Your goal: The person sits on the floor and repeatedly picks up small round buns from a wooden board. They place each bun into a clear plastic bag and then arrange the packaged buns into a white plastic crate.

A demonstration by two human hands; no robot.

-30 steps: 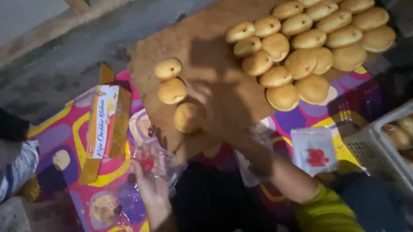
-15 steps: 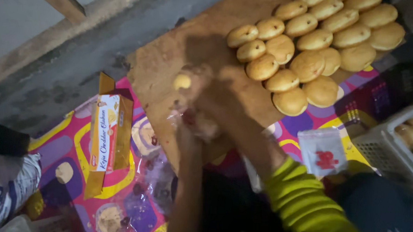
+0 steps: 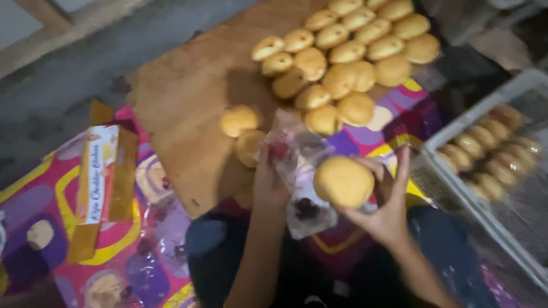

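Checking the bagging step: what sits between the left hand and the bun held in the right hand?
In the head view, only the clear plastic bag. The left hand holds it up, right beside the bun gripped by the right hand.

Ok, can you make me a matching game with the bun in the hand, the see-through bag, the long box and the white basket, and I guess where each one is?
Things:
1. round bun
2. clear plastic bag
3. long yellow box
4. white crate

Places:
A. lying on the colourful mat, beside the wooden board
B. held in the right hand
C. off to the side, filled with rows of buns
D. held up by the left hand

Pairs: 1-B, 2-D, 3-A, 4-C
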